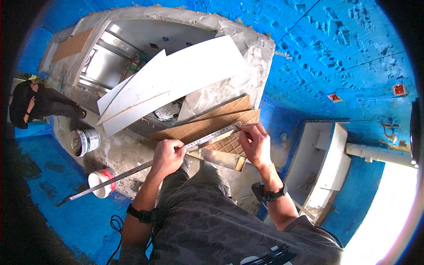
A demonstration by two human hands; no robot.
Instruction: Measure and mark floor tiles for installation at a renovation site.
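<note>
A long pale measuring tape point(210, 137) with dark marks runs straight across in front of me. My left hand point(168, 157) is closed around it near the middle. Its dark-looking free length slants past that hand to the lower left, over a white-and-red bucket. At the tape's other end, my right hand point(255, 144) pinches the tip between thumb and fingers. Just beyond the tape, ribbed brown tiles point(225, 115) lean in a stack. A narrow, light-coloured piece point(221, 158) with a yellowish end lies below the tape between my hands.
Large white panels point(176, 79) lie across a cement-edged counter with a metal sink point(104, 66). A mortar bucket point(85, 142) and the white-and-red bucket point(102, 182) stand at left. Another person point(35, 104) is at far left. A white cabinet point(309, 168) stands at right.
</note>
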